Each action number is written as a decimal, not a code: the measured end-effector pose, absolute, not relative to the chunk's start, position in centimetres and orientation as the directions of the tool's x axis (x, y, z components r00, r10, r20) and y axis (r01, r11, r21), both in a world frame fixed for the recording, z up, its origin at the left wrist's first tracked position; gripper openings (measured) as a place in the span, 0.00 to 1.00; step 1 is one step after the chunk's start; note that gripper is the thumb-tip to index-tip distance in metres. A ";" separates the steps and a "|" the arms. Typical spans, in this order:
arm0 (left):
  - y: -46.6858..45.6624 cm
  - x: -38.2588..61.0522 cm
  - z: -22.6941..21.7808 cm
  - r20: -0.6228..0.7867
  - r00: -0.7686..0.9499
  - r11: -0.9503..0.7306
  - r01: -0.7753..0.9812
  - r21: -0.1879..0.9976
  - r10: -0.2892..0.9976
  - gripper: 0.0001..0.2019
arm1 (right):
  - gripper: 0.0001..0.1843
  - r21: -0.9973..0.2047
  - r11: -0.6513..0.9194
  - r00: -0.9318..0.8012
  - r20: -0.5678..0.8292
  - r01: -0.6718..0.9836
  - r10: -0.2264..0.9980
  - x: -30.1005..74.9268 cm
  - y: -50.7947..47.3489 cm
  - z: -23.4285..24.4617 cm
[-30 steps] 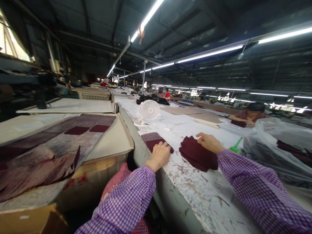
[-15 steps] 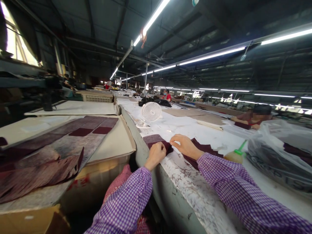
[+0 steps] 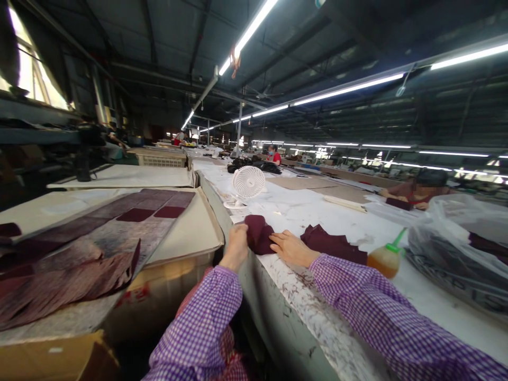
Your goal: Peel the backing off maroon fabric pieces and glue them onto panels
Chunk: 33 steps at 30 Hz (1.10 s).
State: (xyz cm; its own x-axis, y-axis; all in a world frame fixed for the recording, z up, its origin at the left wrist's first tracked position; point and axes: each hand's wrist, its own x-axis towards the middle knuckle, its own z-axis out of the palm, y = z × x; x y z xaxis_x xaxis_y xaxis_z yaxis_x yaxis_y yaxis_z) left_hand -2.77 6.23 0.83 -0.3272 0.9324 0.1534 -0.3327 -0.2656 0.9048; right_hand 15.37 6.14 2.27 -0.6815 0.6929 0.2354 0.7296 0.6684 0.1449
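A dark maroon piece of fabric [image 3: 260,236] lies bent at the near edge of the white-covered table, its darker side up. My left hand [image 3: 236,247] is closed on its left edge, the fingertips partly hidden. On the right, my right hand [image 3: 294,248] rests with fingers stretched out, their tips touching the fabric's right side. Just beyond that hand lies a fanned stack of maroon fabric pieces [image 3: 335,244]. A squeeze bottle [image 3: 384,261] with a green nozzle and amber liquid stands to the right of the stack.
A small white fan [image 3: 248,183] stands ahead on the table. Maroon pieces [image 3: 79,275] are spread over a board on the left. A clear plastic bag [image 3: 456,227] bulges at the right. Across the table, a person in a dark cap [image 3: 420,188] handles dark fabric.
My left hand has moved left with the fabric's edge, turning its darker side up. My right hand has gone from a pinch to lying flatter and slightly lower.
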 end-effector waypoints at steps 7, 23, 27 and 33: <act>5.4 -11.8 4.3 0.037 -0.584 -0.420 -0.536 0.732 0.811 0.07 | 0.19 0.096 0.682 -0.685 0.204 0.725 0.700 15.1 6.0 2.1; -4.3 0.8 0.6 0.426 0.179 -0.453 0.155 0.878 0.887 0.05 | 0.30 -0.661 0.291 -0.459 -0.091 0.692 0.884 20.0 1.3 5.0; -7.5 2.5 1.3 0.404 0.358 -0.513 0.296 0.806 0.842 0.04 | 0.33 -0.880 -0.005 -0.427 -0.235 0.475 0.873 21.8 -2.0 5.4; -7.4 2.1 2.5 0.423 0.450 -0.562 0.237 0.793 0.787 0.08 | 0.32 -0.883 0.088 -0.439 -0.141 0.462 0.887 23.8 -3.8 4.8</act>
